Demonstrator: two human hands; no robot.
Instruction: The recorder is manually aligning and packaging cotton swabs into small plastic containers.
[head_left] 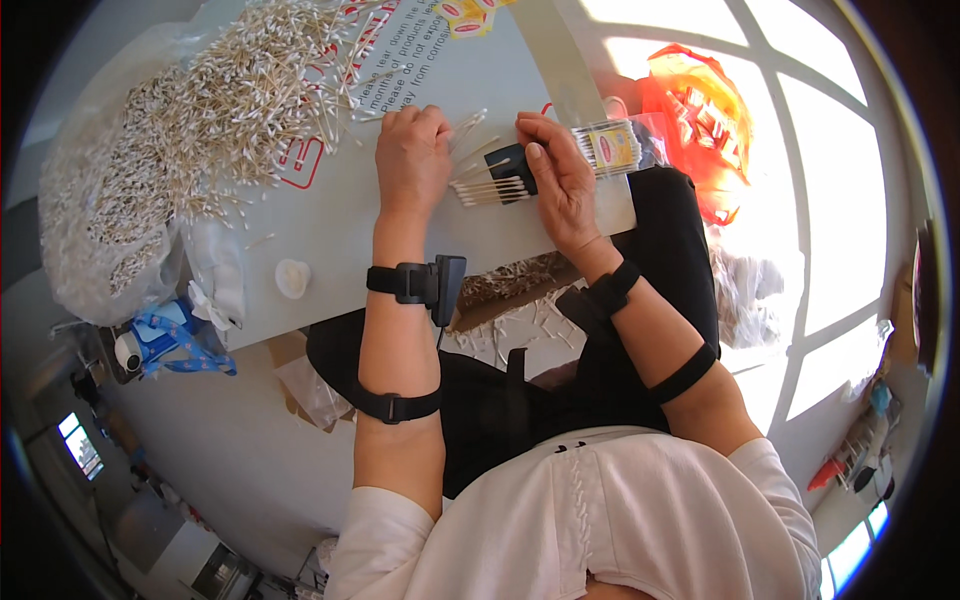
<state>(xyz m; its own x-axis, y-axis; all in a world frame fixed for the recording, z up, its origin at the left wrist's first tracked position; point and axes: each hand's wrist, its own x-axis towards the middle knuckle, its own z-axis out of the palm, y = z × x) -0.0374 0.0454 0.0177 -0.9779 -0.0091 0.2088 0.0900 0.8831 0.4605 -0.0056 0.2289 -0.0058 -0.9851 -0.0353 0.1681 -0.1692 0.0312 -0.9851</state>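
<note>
Crosswise toward the front right corner of the worktop [490, 235], a row of swabs [492, 190] lies just left of the closer right hand [568, 185], fingers bent, the left hand [411, 160] curled, either's grip impossible to tell.

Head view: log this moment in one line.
left hand: curled beside loose swabs | right hand: by dark pad and swab row | swab pack: right of right hand | swab heap: upper left

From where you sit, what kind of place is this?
Maybe a small packing workshop: a huge heap of cotton swabs lies on the table, with a packet of swabs and a red plastic bag nearby.
</note>
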